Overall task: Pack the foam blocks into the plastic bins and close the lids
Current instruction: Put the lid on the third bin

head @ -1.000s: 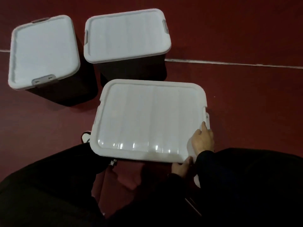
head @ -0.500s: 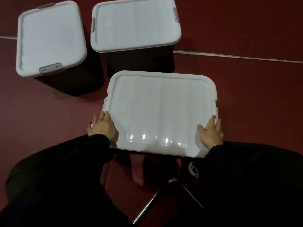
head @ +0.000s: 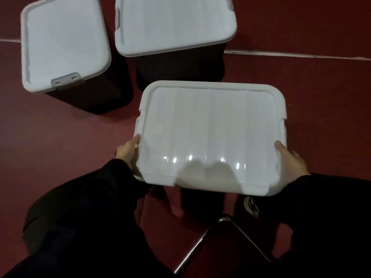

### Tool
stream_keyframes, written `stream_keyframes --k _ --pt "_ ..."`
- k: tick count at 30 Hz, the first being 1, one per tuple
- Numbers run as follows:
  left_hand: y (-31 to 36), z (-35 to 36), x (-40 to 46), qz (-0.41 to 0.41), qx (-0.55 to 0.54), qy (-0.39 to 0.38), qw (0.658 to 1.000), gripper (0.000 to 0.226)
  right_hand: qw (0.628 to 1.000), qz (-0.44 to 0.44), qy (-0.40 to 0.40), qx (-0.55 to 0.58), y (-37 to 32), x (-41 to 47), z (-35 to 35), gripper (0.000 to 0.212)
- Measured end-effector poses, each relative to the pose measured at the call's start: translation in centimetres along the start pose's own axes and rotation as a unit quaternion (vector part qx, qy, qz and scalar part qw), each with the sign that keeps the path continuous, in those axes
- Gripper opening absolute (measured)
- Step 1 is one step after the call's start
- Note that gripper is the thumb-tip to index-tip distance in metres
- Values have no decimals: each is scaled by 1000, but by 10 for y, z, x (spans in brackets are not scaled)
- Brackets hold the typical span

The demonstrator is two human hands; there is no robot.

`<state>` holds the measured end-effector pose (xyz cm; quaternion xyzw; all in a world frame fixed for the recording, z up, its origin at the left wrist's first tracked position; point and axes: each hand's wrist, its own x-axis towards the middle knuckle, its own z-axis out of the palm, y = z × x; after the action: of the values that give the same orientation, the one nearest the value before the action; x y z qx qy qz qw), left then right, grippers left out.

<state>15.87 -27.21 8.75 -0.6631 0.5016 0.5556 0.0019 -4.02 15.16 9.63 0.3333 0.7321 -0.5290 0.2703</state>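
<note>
The near bin [head: 210, 137] is sitting on the dark red floor [head: 311, 117] at the centre of the head view, its white lid [head: 212, 125] covering it fully. The left hand [head: 128, 151] is gripping the lid's edge at about 8 o'clock, with the thumb lying on the rim and the fingers going out of sight beneath it. The right hand [head: 289, 159] is gripping the opposite edge at about 4 o'clock in the same way, thumb on top, fingers wrapping down the side. Both arms are wearing black sleeves [head: 84, 207].

Two more bins are standing farther off. The left bin [head: 64, 43], at 10 o'clock, is wearing its white lid, and a grey latch [head: 67, 80] is showing on the near edge. The far bin [head: 174, 23], at 12 o'clock, is also lidded, with a grey latch at each short end. The two are standing just beside each other, and the far bin is near the near bin's rear edge. Their dark walls are showing below the lids.

No foam blocks are showing; whatever the bins are holding is hidden. A pale line [head: 301, 55] is running across the floor at 2 o'clock. A metal stool leg [head: 200, 243] is showing at 6 o'clock.
</note>
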Motion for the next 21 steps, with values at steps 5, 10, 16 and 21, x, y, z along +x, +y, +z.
stream_keyframes --k 5,10,16,21 --pt "-6 10 13 107 -13 27 994 32 997 -27 40 68 9 3 3 82" --pt "-25 26 8 226 207 -8 952 57 993 -101 57 35 13 3 -8 33" --pt "-18 29 3 252 285 3 925 63 969 -171 102 -148 24 -9 -1 67" --pt "-13 30 -10 243 425 51 871 62 921 -242 106 -288 25 -20 -1 62"
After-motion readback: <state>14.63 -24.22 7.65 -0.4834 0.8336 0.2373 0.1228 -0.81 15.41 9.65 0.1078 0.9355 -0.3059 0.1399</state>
